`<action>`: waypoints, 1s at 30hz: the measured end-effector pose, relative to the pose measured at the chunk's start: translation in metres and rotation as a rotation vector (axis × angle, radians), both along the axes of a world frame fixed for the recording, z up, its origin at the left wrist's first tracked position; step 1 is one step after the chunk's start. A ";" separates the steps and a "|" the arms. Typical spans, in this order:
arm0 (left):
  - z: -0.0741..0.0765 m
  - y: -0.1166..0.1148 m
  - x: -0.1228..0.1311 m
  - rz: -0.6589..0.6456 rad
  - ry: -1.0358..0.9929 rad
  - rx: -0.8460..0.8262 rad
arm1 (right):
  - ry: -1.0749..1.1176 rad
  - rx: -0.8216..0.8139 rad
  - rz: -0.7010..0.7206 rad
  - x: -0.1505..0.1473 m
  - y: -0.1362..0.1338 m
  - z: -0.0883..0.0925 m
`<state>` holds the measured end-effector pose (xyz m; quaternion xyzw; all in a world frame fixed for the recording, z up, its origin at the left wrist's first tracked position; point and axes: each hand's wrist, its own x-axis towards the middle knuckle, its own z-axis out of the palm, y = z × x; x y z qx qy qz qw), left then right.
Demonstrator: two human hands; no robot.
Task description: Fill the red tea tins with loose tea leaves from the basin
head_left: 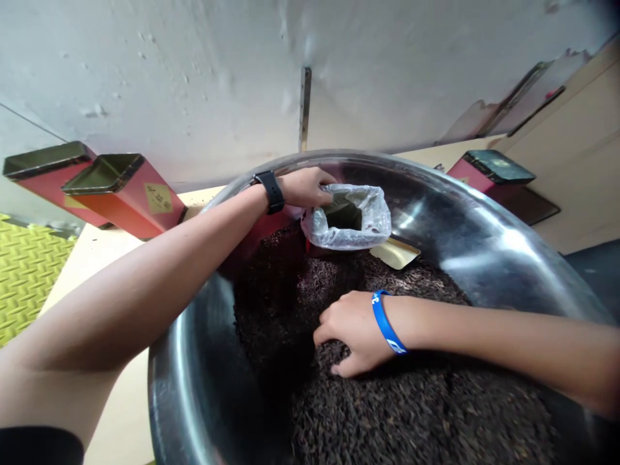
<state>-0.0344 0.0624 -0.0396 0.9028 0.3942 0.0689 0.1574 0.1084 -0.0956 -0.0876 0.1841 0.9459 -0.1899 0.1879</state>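
Observation:
My left hand (307, 187), with a black watch on the wrist, grips the back-left rim of a red tin lined with a clear plastic bag (378, 216). The bag is folded out over the rim, and the tin's mouth faces up. The tin stands in a large steel basin (186, 368) on dark, dry tea leaves (426, 420). My right hand (356, 332), wearing a blue wristband, is down in the leaves in front of the tin. Its fingers and thumb curl round some leaves; the far fingertips are hidden.
A gold-coloured metal lid or tray (397, 253) lies in the basin right of the tin. Two open red tins (138, 200) stand on the pale table (97, 261) at left. Another red tin (491, 174) is beyond the basin's right rim. A grey wall (232, 84) rises behind.

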 end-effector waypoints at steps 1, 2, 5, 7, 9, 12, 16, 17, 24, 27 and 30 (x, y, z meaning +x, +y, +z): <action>0.000 -0.001 0.001 -0.034 0.002 -0.024 | 0.034 0.001 -0.006 0.002 0.001 0.006; 0.000 -0.002 0.002 -0.064 0.003 -0.043 | 0.072 0.005 -0.022 0.004 0.003 0.013; 0.001 -0.004 0.004 -0.116 0.018 -0.090 | 0.199 0.018 -0.089 0.011 0.011 0.034; 0.003 -0.006 0.004 -0.123 0.036 -0.116 | 0.287 0.025 -0.125 0.016 0.016 0.049; 0.006 -0.009 0.005 -0.138 0.047 -0.138 | 0.369 0.036 -0.152 0.021 0.021 0.062; 0.010 -0.013 0.006 -0.187 0.024 -0.161 | 0.491 0.164 -0.239 0.031 0.031 0.071; 0.010 -0.016 0.008 -0.242 -0.024 -0.174 | 0.556 0.544 -0.346 0.042 0.054 0.056; 0.010 -0.016 0.008 -0.244 -0.029 -0.169 | 0.543 0.611 -0.342 0.043 0.060 0.050; 0.008 -0.013 0.007 -0.215 -0.031 -0.149 | 0.458 0.771 -0.295 0.042 0.076 0.025; 0.008 -0.012 0.006 -0.198 -0.011 -0.173 | 0.445 0.775 -0.318 0.040 0.075 0.025; 0.010 -0.009 0.004 -0.221 -0.018 -0.257 | 0.431 0.787 -0.341 0.039 0.074 0.025</action>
